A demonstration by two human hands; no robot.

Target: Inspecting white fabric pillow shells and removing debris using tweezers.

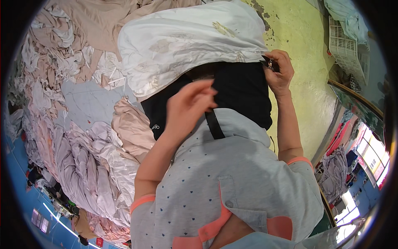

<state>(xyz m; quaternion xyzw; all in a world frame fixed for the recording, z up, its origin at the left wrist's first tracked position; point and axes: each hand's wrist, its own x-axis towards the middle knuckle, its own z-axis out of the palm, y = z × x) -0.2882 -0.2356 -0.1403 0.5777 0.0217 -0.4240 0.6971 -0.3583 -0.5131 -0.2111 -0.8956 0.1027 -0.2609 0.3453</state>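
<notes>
White fabric with yellowish embroidered sprigs lies over my knees, its near edge running across the black trousers. At the right end of that edge, my right hand is closed on dark thread snips, their pointed tip against the cloth; the fingers partly hide them. My left hand is over my lap, just short of the fabric's near edge. Its fingers are bent and smeared by motion, and I see nothing held in them. A black strap hangs down below it over my grey shirt.
Heaps of beige cloth and pale lilac cloth cover the left side around a grey surface. Yellow floor with worn patches lies to the right. A white plastic crate and a dark-framed table edge stand beyond.
</notes>
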